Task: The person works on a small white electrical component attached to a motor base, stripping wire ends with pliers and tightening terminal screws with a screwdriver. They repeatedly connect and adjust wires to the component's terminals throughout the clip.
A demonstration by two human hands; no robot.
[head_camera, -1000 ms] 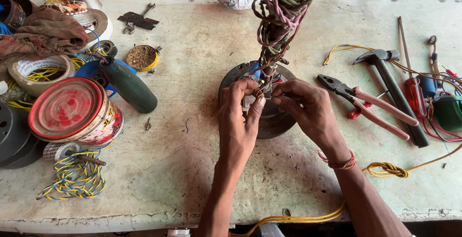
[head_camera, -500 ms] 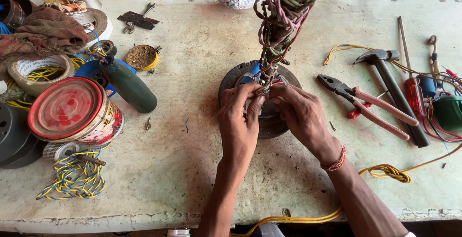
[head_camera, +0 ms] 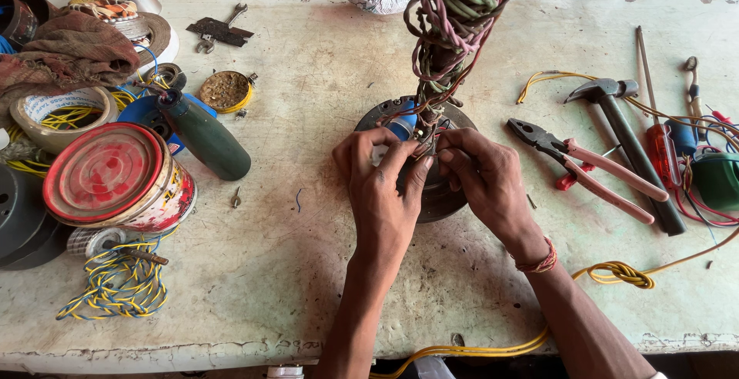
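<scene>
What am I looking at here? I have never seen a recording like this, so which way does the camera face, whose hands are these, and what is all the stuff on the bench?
The camera sits on the person's head and looks down at a worn, pale workbench. Both hands are the wearer's own. The left hand and right hand meet over a round dark metal disc and pinch thin wires at the foot of an upright tangled wire bundle. To the right lie pink-handled pliers, a hammer and a red screwdriver. To the left are a red-lidded tin, a dark green bottle-shaped tool and loose yellow and blue wire.
</scene>
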